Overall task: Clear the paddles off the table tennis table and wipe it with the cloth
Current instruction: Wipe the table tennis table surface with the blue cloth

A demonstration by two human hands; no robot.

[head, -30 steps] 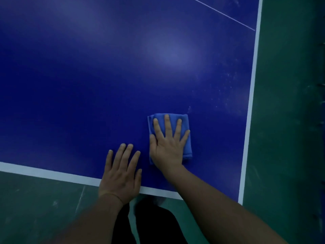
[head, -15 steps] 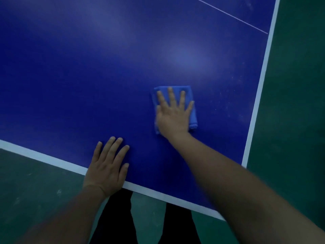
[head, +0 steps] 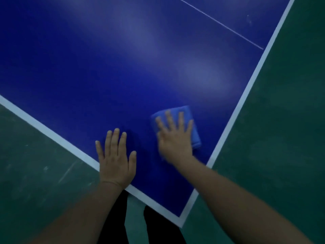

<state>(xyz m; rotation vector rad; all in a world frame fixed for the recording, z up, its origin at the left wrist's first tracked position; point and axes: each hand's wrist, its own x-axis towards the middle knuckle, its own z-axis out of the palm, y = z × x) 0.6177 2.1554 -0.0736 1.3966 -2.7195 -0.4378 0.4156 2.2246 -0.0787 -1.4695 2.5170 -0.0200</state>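
The blue surface (head: 123, 59) of the table tennis table fills most of the view, its white-edged near corner pointing toward the person's legs, with green floor (head: 281, 120) on either side. No paddles show on the part in view, so the wiping looks to be the step in hand.

The right hand (head: 175, 138) lies flat on the folded blue cloth (head: 194, 131), fingers (head: 181, 118) spread and straight, pressing it down; the hand is motion-blurred. The cloth sits under and just beyond those fingers, near the right sideline and not far from the corner, its long axis running roughly away from the person, parallel to that line.

The left hand (head: 116, 161) rests palm-down on the bare surface at the near end line, fingers straight and slightly apart, well clear of the cloth. The right hand is plainly the nearer one, and the unwiped stretch lies ahead and to the left of it.
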